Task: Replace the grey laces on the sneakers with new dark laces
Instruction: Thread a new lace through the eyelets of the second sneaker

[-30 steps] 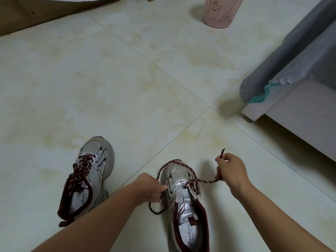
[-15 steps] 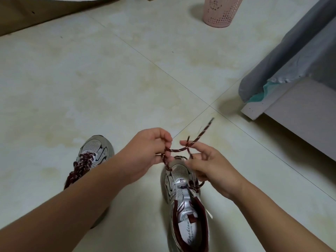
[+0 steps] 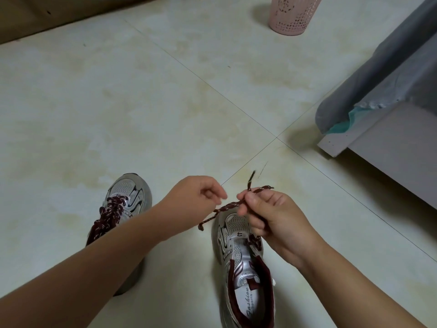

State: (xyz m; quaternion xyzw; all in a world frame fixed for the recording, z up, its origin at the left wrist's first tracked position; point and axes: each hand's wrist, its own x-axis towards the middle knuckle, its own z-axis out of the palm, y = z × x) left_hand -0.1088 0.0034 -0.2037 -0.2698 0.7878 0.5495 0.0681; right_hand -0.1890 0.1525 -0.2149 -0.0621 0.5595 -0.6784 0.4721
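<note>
The right sneaker (image 3: 243,268), silver with a maroon collar, lies on the floor below my hands. Its dark maroon lace (image 3: 227,207) rises from the lowest eyelets. My right hand (image 3: 272,216) pinches the lace above the toe, and both lace tips stick out past the fingers. A slack loop droops to the left. My left hand (image 3: 201,195) hovers just left of it with fingertips pinched together close above the lace; I see no lace between them. The left sneaker (image 3: 125,197) is fully laced in dark maroon and partly hidden by my left forearm.
Everything sits on a pale tiled floor (image 3: 142,102). A pink perforated bin (image 3: 290,15) stands at the far top. A bed corner with grey bedding (image 3: 378,79) and a white frame (image 3: 390,150) juts in on the right. A brown surface (image 3: 47,15) lies at the top left.
Both hands rose from beside the shoe and met above its toe. The right hand now holds both lace tips together, and the left hand's fingers have come off the lace.
</note>
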